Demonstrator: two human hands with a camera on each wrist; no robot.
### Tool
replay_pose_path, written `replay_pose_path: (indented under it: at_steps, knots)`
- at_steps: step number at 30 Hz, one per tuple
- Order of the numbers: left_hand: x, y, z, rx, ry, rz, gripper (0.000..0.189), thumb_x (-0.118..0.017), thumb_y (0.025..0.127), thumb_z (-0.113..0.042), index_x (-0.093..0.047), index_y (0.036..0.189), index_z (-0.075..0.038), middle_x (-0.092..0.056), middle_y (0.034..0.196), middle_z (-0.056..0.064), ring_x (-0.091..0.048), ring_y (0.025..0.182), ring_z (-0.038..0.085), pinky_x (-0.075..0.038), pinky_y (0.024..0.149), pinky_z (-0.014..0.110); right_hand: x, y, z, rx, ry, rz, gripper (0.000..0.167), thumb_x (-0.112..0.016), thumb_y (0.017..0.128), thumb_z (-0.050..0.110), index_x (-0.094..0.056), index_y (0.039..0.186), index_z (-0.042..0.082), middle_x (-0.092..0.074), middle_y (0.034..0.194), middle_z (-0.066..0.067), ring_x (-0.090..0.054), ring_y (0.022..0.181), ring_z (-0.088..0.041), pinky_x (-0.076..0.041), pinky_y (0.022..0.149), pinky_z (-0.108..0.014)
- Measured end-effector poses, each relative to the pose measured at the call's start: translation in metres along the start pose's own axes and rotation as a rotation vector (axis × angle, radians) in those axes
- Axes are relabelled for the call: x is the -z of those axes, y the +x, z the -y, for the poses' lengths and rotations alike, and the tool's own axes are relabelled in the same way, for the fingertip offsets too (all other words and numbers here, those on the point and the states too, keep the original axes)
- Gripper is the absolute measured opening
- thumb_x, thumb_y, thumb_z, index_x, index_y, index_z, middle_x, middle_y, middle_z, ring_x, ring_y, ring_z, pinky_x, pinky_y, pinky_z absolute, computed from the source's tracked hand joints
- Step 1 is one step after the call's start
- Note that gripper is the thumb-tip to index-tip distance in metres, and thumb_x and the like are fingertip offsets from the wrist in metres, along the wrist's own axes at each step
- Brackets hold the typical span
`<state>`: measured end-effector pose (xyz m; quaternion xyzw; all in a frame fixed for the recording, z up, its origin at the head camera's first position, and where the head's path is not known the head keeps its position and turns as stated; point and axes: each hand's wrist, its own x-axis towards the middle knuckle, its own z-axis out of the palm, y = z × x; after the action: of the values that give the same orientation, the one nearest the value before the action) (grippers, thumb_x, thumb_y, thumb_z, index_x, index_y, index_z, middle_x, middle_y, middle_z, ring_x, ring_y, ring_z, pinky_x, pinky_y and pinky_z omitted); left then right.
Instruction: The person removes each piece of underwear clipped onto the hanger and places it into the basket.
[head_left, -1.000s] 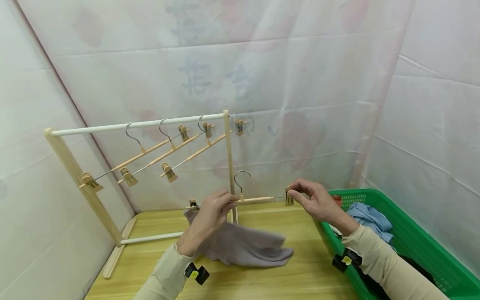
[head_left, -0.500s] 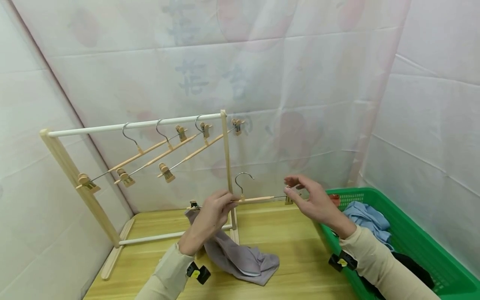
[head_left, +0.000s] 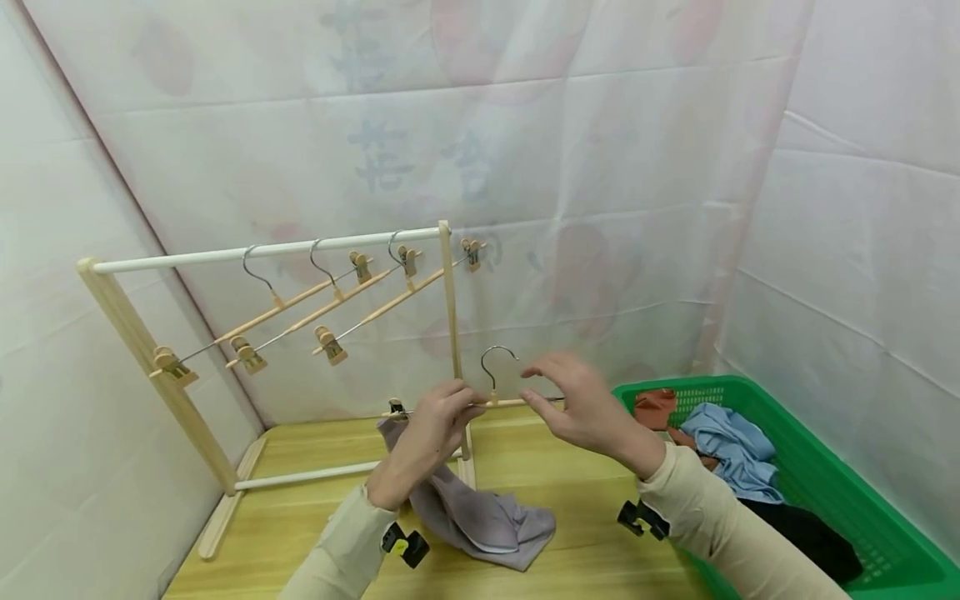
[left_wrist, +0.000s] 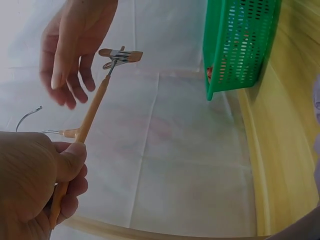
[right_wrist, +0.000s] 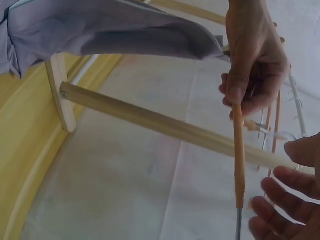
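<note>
My left hand (head_left: 429, 437) grips the wooden bar of a clip hanger (head_left: 510, 403), just left of its metal hook. A grey-purple garment (head_left: 487, 521) hangs from the clip (head_left: 396, 408) at the left end, its lower part lying on the table. In the right wrist view, the cloth (right_wrist: 115, 30) stretches beyond the left hand. My right hand (head_left: 588, 408) is open beside the hook, fingers spread and slightly bent, holding nothing. The left wrist view shows the free clip (left_wrist: 122, 55) at the hanger's other end, with no cloth in it; the right hand hides it in the head view.
A wooden rack (head_left: 448, 308) with a white rail (head_left: 187, 259) stands on the left, bearing three clip hangers without clothes. On the right, a green basket (head_left: 862, 475) contains a blue garment (head_left: 731, 450), a black one (head_left: 806, 533) and a rust-coloured one (head_left: 655, 408).
My right hand has let go of the right-end clip and moved left toward the hook. The garment's loose end has swung down and settled on the table. The left hand keeps its grip.
</note>
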<state>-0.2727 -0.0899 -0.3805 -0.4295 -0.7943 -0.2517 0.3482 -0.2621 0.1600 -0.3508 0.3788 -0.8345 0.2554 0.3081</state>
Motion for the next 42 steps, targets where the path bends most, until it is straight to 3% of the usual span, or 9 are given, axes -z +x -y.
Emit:
replay_pose_path:
  at_steps: [5,12,19,31,37,42]
  knots:
    - [-0.002,-0.001,-0.002,-0.008,0.015,0.001,0.008,-0.071,0.093,-0.004,-0.076,0.097,-0.009,-0.069,0.088,0.002,-0.06,0.072,0.011,-0.05,0.063,0.019,-0.012,0.005,0.009,-0.03,-0.047,0.101,0.021,-0.071,0.097,0.026,-0.069,0.113,0.012,-0.07,0.111,-0.002,-0.068,0.101,-0.019,-0.058,0.082,-0.037]
    - [-0.003,-0.003,-0.009,-0.004,0.012,0.019,0.007,-0.071,0.093,-0.005,-0.074,0.096,-0.009,-0.068,0.084,0.002,-0.059,0.07,0.011,-0.048,0.063,0.019,-0.019,0.005,0.014,-0.088,-0.017,0.21,0.013,-0.066,0.1,0.026,-0.071,0.107,0.016,-0.07,0.097,0.002,-0.068,0.084,-0.012,-0.056,0.072,-0.025]
    - [-0.004,-0.004,-0.013,-0.01,0.004,0.021,0.007,-0.071,0.092,-0.004,-0.073,0.096,-0.01,-0.067,0.084,0.002,-0.059,0.069,0.012,-0.047,0.063,0.018,-0.021,0.003,0.012,-0.107,0.031,0.28,0.015,-0.062,0.102,0.023,-0.076,0.101,0.018,-0.067,0.083,0.007,-0.053,0.066,0.002,-0.046,0.061,-0.018]
    - [0.001,-0.006,-0.019,-0.012,0.05,0.056,0.008,-0.071,0.093,-0.006,-0.074,0.099,-0.011,-0.067,0.088,-0.001,-0.058,0.076,0.012,-0.049,0.067,0.021,-0.026,-0.002,0.009,-0.118,0.104,0.278,0.012,-0.064,0.101,0.022,-0.071,0.091,0.022,-0.059,0.076,0.01,-0.046,0.06,0.001,-0.041,0.057,-0.019]
    - [0.014,-0.009,-0.023,0.015,0.16,0.085,0.01,-0.075,0.091,-0.011,-0.074,0.101,-0.013,-0.069,0.095,-0.001,-0.058,0.087,0.015,-0.052,0.075,0.027,-0.028,-0.005,0.009,-0.133,0.142,0.298,0.014,-0.062,0.102,0.023,-0.068,0.09,0.022,-0.057,0.075,0.009,-0.044,0.058,0.0,-0.04,0.055,-0.02]
    - [0.026,-0.011,-0.017,-0.004,0.282,0.019,0.019,-0.082,0.084,-0.011,-0.073,0.101,-0.013,-0.07,0.095,0.001,-0.061,0.089,0.019,-0.053,0.079,0.033,-0.027,-0.006,0.006,-0.162,0.157,0.302,0.014,-0.061,0.103,0.022,-0.068,0.092,0.023,-0.06,0.077,0.008,-0.046,0.06,-0.002,-0.042,0.057,-0.021]
